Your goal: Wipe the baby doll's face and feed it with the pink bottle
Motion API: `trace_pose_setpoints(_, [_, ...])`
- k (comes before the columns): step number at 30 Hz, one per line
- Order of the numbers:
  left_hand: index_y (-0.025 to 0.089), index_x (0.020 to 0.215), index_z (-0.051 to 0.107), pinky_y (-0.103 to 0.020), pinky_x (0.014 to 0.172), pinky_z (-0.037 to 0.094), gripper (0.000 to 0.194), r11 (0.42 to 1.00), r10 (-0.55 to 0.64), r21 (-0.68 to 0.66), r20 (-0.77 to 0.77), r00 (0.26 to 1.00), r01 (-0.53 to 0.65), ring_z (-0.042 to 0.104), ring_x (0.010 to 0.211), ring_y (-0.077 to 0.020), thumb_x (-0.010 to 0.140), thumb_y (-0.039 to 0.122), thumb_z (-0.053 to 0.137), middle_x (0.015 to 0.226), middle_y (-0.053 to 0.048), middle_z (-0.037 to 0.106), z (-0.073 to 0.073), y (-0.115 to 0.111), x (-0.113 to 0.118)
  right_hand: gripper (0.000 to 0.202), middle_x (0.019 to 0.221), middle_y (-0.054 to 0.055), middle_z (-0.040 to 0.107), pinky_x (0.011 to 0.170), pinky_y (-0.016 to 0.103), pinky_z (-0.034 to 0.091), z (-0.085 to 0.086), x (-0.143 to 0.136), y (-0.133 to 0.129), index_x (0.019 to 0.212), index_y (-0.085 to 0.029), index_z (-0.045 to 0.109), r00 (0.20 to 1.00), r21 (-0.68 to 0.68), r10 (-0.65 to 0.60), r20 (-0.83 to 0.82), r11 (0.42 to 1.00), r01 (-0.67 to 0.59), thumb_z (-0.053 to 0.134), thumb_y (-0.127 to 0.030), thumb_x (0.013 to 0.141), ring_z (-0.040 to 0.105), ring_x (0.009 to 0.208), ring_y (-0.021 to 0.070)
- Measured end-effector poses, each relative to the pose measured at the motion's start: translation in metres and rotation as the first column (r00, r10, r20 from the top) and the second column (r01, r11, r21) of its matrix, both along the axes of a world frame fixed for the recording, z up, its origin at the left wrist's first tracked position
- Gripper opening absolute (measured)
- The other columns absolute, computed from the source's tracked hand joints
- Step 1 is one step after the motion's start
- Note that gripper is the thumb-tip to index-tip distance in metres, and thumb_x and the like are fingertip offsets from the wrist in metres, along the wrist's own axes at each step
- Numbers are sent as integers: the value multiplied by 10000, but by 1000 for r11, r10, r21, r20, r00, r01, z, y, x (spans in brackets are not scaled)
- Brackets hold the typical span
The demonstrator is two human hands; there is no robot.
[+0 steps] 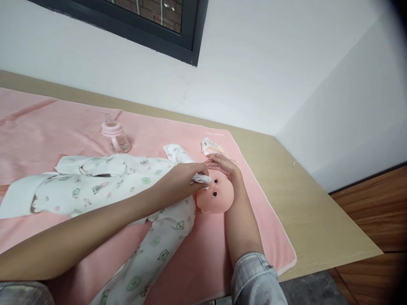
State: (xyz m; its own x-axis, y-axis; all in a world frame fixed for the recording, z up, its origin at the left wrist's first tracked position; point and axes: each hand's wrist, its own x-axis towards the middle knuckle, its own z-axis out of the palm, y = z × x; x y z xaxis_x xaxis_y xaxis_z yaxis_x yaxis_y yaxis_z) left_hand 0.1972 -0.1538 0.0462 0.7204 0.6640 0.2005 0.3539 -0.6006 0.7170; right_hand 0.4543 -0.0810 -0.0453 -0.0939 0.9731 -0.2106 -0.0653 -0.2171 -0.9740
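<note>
A baby doll [224,198] lies on its back, its bald head toward the right, dressed in a white outfit [121,173] printed with green and pink animals. My left hand [187,174] reaches across the doll's chest, its fingers closed on a folded white tissue [202,179]. The tissue touches the lower part of the doll's face and hides the mouth. On the far side of the head, my right hand [222,164] rests against it with fingers stretched out and nothing visible in them.
A pink blanket [203,245] lies under the doll on a wooden table [305,203]. Beyond the doll stands a pink baby bottle [115,135]. A small clear packet [211,146] lies just past my right hand. A white wall and window frame [190,46] rise behind.
</note>
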Motion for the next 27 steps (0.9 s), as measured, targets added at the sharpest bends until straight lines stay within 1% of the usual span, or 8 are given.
trace_pose_setpoints(2, [208,808,614,-258,650,401,68,1000,3,18,4,1000,-3,602,747,-158,813,175,555,804,50,668,0,0,0,159,914,82,726,785,254,595,0,0,0,1041,-154,627,1000,-5,-2,-1,1000,2,552,-241,931,718,790,140])
trace_pose_setpoints(8, [206,820,605,-255,657,413,88,997,56,45,33,998,-58,610,757,-159,799,149,542,828,48,681,-2,1,1,168,928,89,726,795,257,591,0,1,3,1059,-147,618,1000,-16,12,-6,1000,-12,540,-239,942,714,786,129])
trace_pose_setpoints(11, [204,824,599,-260,649,407,91,995,63,72,27,998,-65,603,750,-163,803,153,526,832,38,675,-5,1,3,172,930,94,726,821,275,587,-1,2,4,1066,-144,614,1000,-31,14,-8,999,-14,540,-241,944,715,789,131])
trace_pose_setpoints(15, [201,834,588,-263,652,397,75,992,85,92,27,996,-87,595,748,-167,818,174,520,826,29,663,-6,2,4,174,921,88,726,841,274,583,-2,2,3,1071,-146,614,1000,-16,19,-17,1000,-19,541,-237,942,716,805,131])
trace_pose_setpoints(18, [208,881,588,-259,655,393,71,994,87,67,26,996,-88,592,766,-170,825,204,545,851,29,658,-5,3,2,165,884,73,724,831,267,586,-2,2,2,1062,-150,616,999,-7,20,-31,1000,-20,543,-228,937,715,795,131])
trace_pose_setpoints(23, [215,1050,583,-251,667,407,260,999,24,-35,74,997,-22,581,781,-176,823,332,633,941,15,647,1,14,-7,136,833,52,717,789,262,596,-2,1,3,1031,-160,622,999,-20,2,-39,1000,-2,553,-206,923,710,780,134])
trace_pose_setpoints(25, [208,1056,590,-243,659,408,290,997,-9,-73,85,996,16,577,783,-172,818,363,646,972,5,635,4,19,-11,143,837,54,717,788,263,598,-2,1,3,1036,-159,624,1000,-26,-3,-28,1000,2,547,-209,926,708,776,132])
trace_pose_setpoints(27, [194,1004,603,-236,624,396,278,992,-49,-111,62,997,56,569,756,-167,822,401,641,919,1,624,9,23,-14,141,855,57,719,837,276,593,-1,0,2,1033,-163,626,1000,-20,-7,-18,1000,7,573,-224,918,709,799,132])
